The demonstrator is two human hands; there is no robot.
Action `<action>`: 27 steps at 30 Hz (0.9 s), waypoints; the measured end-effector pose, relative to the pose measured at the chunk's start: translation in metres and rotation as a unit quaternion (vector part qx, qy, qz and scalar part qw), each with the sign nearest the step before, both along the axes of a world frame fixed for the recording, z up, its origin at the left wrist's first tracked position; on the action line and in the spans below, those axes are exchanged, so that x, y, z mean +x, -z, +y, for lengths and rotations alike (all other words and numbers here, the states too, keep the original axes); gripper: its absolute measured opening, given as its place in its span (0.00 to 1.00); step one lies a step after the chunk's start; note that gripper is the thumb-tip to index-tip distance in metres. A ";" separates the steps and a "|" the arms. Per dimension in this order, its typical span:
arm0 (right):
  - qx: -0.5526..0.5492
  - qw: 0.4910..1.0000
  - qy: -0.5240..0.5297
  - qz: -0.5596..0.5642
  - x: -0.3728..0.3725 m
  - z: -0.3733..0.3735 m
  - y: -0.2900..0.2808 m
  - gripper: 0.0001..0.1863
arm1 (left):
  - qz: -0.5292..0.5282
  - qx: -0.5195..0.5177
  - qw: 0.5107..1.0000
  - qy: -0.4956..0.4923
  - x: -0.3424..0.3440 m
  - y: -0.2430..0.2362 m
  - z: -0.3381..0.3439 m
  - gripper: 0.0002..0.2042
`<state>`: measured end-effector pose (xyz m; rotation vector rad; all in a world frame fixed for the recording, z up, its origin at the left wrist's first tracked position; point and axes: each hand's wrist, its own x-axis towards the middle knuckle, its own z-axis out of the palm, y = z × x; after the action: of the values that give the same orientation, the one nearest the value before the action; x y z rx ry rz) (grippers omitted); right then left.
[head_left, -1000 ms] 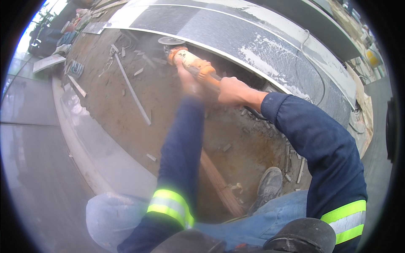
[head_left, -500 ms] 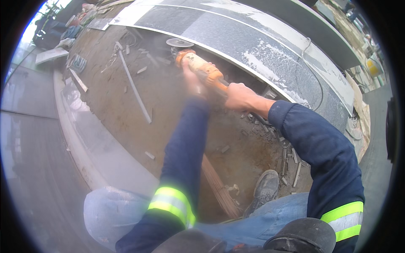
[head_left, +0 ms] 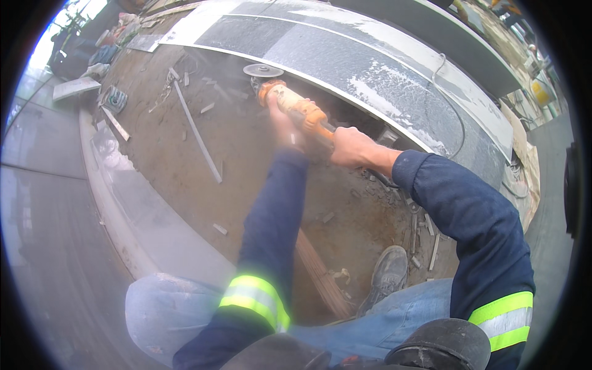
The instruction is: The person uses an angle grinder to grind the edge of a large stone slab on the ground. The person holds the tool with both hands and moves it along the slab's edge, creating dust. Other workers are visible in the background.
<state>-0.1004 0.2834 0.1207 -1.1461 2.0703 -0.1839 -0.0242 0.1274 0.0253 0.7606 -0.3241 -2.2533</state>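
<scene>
An orange angle grinder (head_left: 290, 100) is held out in front of me in both hands. My left hand (head_left: 286, 126) is wrapped round its front body from below, partly blurred. My right hand (head_left: 356, 148) grips the rear handle, with the power cord trailing beneath the wrist. At the tool's far end, the round cutting disc (head_left: 263, 70) lies nearly level beside the near edge of a long grey stone slab (head_left: 308, 52); whether it touches the edge I cannot tell. Haze of dust hangs around the tool and my left forearm.
Offcuts and a long thin strip (head_left: 197, 132) lie on the dirt floor left of the tool. A cable (head_left: 459, 117) loops over the slab's right part. A pale stone ledge (head_left: 166, 209) runs along my left. Near my shoe (head_left: 388, 274) lies a bundle of thin rods (head_left: 320, 274).
The grinder and slab edge sit slightly lower in the view. Both hands keep their grip, and the disc stays beside the slab's edge.
</scene>
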 end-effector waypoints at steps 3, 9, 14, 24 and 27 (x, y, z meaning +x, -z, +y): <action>0.002 1.000 -0.003 0.005 -0.001 0.004 0.000 0.17 | -0.005 -0.006 1.000 -0.005 -0.002 0.000 0.003 0.45; 0.019 1.000 -0.011 -0.009 0.001 0.009 -0.013 0.16 | -0.006 -0.021 1.000 -0.003 0.001 -0.003 0.010 0.44; 0.017 1.000 -0.015 -0.004 0.001 0.012 -0.010 0.17 | 0.014 0.007 1.000 0.006 0.001 -0.003 0.013 0.43; 0.017 1.000 -0.020 -0.002 0.002 0.016 -0.009 0.16 | 0.004 -0.004 1.000 -0.001 0.000 0.007 0.011 0.45; 0.017 1.000 -0.013 -0.008 0.001 0.017 -0.010 0.16 | 0.010 0.004 1.000 0.010 -0.001 0.006 0.012 0.45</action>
<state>-0.0995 0.3007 0.1307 -1.1479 2.0359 -0.1443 -0.0256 0.1393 0.0191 0.7423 -0.3143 -2.2797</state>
